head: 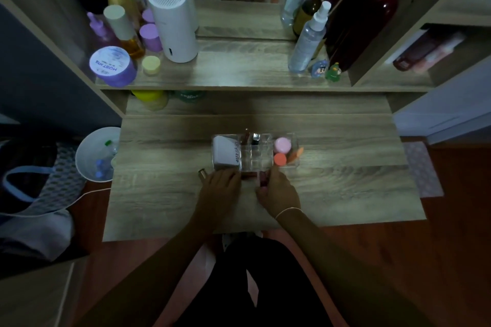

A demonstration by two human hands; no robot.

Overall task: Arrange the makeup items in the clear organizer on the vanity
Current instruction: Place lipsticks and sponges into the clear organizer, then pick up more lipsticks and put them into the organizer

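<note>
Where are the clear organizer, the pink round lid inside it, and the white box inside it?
clear organizer (259, 164): head view, on its near front wall.
pink round lid (282, 144): head view, on the lid's flat top.
white box (225, 151): head view, on its top face.

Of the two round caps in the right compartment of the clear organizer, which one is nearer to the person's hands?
The orange-red cap. It sits at the front of the clear organizer, just beyond the right hand; the pale pink cap stands behind it, farther away.

dim, murky frame with soft blur, dark corners, wide-angle bending at edges, and pale glare on the shelf (225, 71).
</note>
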